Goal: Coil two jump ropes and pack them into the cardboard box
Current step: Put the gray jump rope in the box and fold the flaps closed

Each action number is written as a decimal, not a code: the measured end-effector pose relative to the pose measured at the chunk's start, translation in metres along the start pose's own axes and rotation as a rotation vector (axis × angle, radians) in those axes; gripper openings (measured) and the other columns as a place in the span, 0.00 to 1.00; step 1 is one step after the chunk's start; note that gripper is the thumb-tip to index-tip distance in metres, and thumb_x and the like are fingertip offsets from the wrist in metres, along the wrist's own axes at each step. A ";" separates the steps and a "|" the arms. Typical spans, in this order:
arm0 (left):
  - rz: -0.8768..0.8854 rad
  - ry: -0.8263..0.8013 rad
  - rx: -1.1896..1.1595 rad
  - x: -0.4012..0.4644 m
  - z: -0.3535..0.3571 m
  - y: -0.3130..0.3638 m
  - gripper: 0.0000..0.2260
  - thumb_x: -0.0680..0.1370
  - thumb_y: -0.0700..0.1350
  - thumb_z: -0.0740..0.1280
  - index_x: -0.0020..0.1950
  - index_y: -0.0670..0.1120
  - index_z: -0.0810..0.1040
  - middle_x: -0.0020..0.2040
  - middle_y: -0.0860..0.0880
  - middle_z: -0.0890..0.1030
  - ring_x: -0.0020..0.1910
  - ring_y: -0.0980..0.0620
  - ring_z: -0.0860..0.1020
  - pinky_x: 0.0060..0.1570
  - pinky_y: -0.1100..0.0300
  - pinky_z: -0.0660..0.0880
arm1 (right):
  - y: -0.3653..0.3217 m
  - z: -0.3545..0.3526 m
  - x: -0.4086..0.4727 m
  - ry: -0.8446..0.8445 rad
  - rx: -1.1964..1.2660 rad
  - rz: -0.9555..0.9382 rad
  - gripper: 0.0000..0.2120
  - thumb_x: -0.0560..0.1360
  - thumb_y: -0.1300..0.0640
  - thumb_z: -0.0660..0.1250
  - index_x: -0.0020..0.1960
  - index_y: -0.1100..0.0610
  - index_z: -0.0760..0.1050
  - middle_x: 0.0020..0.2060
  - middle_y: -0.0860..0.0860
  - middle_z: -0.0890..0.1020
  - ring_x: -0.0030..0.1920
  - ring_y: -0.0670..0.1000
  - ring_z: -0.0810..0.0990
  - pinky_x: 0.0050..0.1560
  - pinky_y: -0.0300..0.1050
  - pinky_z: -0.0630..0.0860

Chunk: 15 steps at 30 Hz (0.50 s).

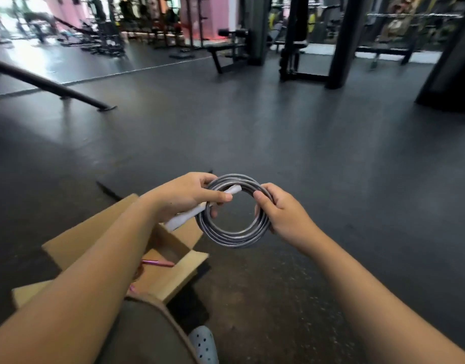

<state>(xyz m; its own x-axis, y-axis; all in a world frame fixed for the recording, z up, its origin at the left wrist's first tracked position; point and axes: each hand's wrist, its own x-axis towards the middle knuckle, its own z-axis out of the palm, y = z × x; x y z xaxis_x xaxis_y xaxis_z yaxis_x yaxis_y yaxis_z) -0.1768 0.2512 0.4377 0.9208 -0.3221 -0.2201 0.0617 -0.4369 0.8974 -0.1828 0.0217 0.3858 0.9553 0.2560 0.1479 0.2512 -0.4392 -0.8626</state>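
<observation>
A grey jump rope [234, 236] is wound into a round coil of several loops, held up in front of me above the floor. My left hand [184, 195] grips the coil's left side together with its white handle [184, 218]. My right hand [281, 208] pinches the coil's right side. Below my left forearm an open cardboard box [173, 279] sits on the floor with its flaps spread. Inside it lies a pink jump rope handle [159, 263]; the rest of that rope is hidden by my arm.
Dark rubber gym floor [304, 143] stretches ahead. A slanted black bar [50, 86] stands at the left, benches and rack posts [341, 43] at the back. My knee and a pale clog [203, 344] are at the bottom.
</observation>
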 end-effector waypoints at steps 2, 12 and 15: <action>-0.030 0.056 -0.014 -0.018 -0.033 -0.020 0.13 0.78 0.45 0.74 0.59 0.41 0.79 0.44 0.45 0.82 0.41 0.48 0.83 0.45 0.55 0.82 | -0.013 0.037 0.018 -0.073 0.064 0.011 0.09 0.85 0.52 0.59 0.51 0.54 0.74 0.35 0.50 0.80 0.26 0.41 0.73 0.30 0.38 0.68; -0.205 0.380 -0.057 -0.089 -0.139 -0.150 0.13 0.77 0.50 0.75 0.60 0.50 0.82 0.57 0.48 0.85 0.56 0.50 0.84 0.62 0.53 0.77 | -0.060 0.197 0.094 -0.449 0.047 0.036 0.09 0.85 0.52 0.60 0.51 0.56 0.74 0.36 0.60 0.81 0.27 0.52 0.75 0.25 0.46 0.71; -0.230 0.444 -0.066 -0.092 -0.150 -0.188 0.13 0.77 0.48 0.74 0.61 0.49 0.82 0.55 0.51 0.85 0.56 0.53 0.82 0.58 0.57 0.77 | -0.052 0.235 0.112 -0.525 0.012 0.036 0.10 0.85 0.52 0.60 0.55 0.58 0.74 0.41 0.66 0.82 0.32 0.58 0.77 0.29 0.50 0.72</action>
<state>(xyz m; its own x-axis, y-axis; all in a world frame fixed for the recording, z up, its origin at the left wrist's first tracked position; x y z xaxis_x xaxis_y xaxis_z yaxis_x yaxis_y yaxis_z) -0.2154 0.4886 0.3466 0.9547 0.1710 -0.2435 0.2929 -0.3960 0.8703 -0.1253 0.2757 0.3329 0.7557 0.6393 -0.1421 0.2144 -0.4465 -0.8687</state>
